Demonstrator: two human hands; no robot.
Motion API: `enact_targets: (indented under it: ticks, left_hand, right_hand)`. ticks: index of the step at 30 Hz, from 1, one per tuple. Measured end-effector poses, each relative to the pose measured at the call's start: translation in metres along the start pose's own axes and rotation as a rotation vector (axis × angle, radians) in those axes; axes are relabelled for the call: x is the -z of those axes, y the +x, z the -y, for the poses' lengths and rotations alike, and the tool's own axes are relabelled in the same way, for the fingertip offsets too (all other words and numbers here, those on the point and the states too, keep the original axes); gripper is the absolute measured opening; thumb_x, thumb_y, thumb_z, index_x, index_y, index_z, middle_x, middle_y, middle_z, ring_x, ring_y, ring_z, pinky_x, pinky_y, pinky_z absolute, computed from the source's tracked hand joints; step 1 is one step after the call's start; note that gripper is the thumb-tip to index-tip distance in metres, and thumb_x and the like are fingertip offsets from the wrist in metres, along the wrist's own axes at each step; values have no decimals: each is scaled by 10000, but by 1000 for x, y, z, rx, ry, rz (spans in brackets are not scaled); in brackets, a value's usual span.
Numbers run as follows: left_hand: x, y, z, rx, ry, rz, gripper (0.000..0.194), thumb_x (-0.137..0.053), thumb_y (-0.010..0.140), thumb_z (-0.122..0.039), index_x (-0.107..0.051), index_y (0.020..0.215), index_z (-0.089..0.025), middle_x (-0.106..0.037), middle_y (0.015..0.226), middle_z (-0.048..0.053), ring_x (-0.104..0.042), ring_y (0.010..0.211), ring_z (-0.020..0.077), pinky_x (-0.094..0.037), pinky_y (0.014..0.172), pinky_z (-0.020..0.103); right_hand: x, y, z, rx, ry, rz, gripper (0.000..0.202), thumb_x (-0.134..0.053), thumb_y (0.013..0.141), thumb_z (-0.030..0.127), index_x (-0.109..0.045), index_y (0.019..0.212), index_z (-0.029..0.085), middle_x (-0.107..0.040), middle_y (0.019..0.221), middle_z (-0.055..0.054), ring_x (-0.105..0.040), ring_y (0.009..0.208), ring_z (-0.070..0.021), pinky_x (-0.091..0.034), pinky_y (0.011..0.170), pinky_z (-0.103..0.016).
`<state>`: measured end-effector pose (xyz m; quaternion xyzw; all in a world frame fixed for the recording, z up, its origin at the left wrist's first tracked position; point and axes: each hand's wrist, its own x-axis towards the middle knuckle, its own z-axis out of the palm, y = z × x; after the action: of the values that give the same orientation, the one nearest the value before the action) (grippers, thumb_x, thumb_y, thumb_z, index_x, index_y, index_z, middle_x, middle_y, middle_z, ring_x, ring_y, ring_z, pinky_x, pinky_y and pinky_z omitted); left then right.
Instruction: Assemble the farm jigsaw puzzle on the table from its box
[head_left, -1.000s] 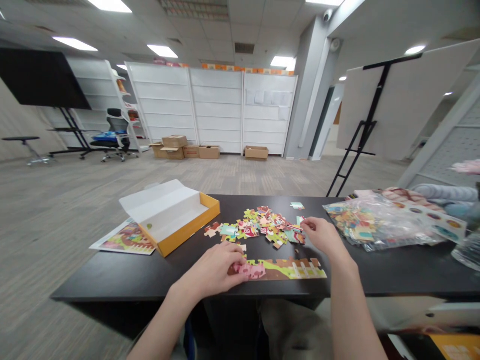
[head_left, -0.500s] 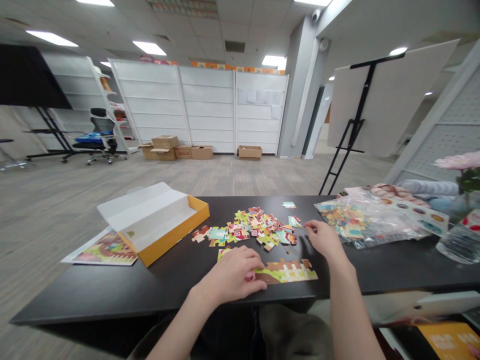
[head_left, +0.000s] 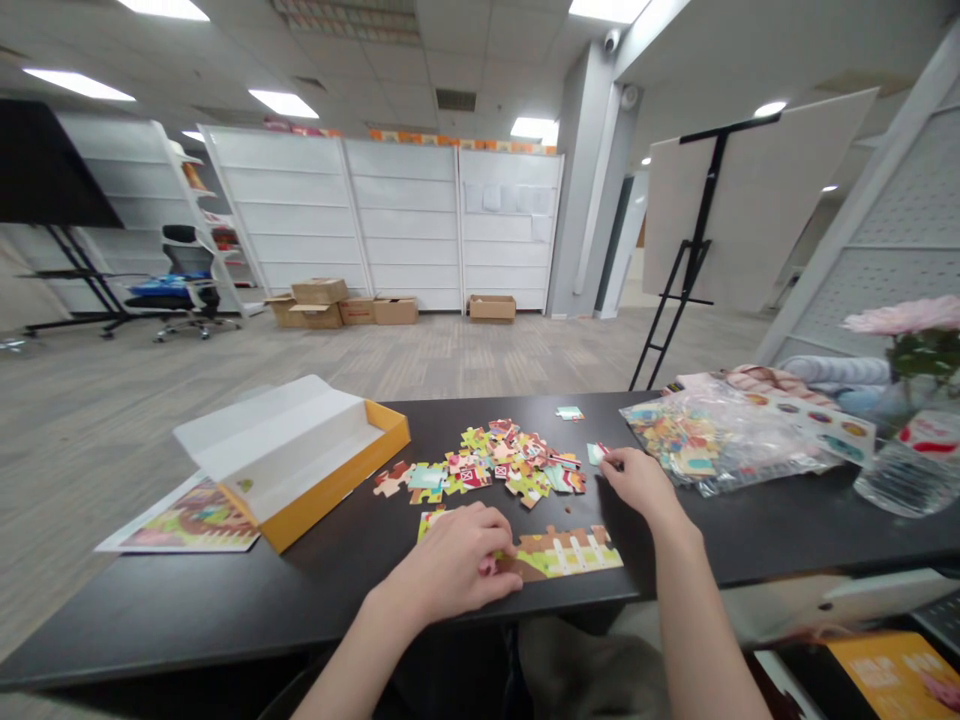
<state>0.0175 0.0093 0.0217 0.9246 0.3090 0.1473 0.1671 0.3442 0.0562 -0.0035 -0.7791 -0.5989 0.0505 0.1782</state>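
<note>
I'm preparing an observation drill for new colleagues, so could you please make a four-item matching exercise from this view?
Column one:
1. Left hand
2. Right hand
3. Open box
4. Plastic bag

Column two:
A. Clear and crinkled
B. Fingertips at a pale puzzle piece
C. Yellow outside, white inside
D. Over the joined puzzle strip

Pairs: 1-D, 2-B, 3-C, 4-A

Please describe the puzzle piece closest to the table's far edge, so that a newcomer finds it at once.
On the black table, find the loose puzzle pile. Beyond its right side, a pale blue-green piece lies alone. Unlike the nearby piece at the right hand, it sits farthest back, untouched.
</note>
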Motion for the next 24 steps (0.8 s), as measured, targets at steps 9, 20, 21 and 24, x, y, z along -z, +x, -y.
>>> enact_targets:
  ticks: [9,20,21,24]
  left_hand:
    - [9,-15,4,45,-13,22,124,-742,840,-362,-723,880,-246,-692,1060,2,-623,983,196,-474,876,292]
    - [17,-23,7,92,-47,23,115,-758,809,-321,-696,815,-224,-696,1047,-1,-621,979,189,-471,898,288]
    - [17,-23,7,98,-47,24,122,-762,804,-324,-695,812,-222,-697,1049,-1,-622,979,190,-473,897,287]
    - [18,-24,7,102,-39,28,123,-763,802,-328,-698,817,-224,-695,1050,-3,-622,974,189,-476,889,283]
  right_hand:
    - [9,-10,-4,-30,126,130,123,-730,737,323,-733,791,212,-770,849,-51,-710,780,-205,-458,650,-260]
    - [3,-6,-11,9,-8,28,509,-771,700,411,-723,1126,137,-738,1078,-151,-697,978,-295,-496,801,-323]
    - [3,-6,-11,0,-5,45,494,-769,700,396,-725,1124,146,-742,1075,-145,-700,973,-295,-498,804,-326]
    - [1,-5,-12,-22,10,63,507,-772,682,370,-718,1137,151,-744,1050,-133,-704,947,-289,-502,789,-329]
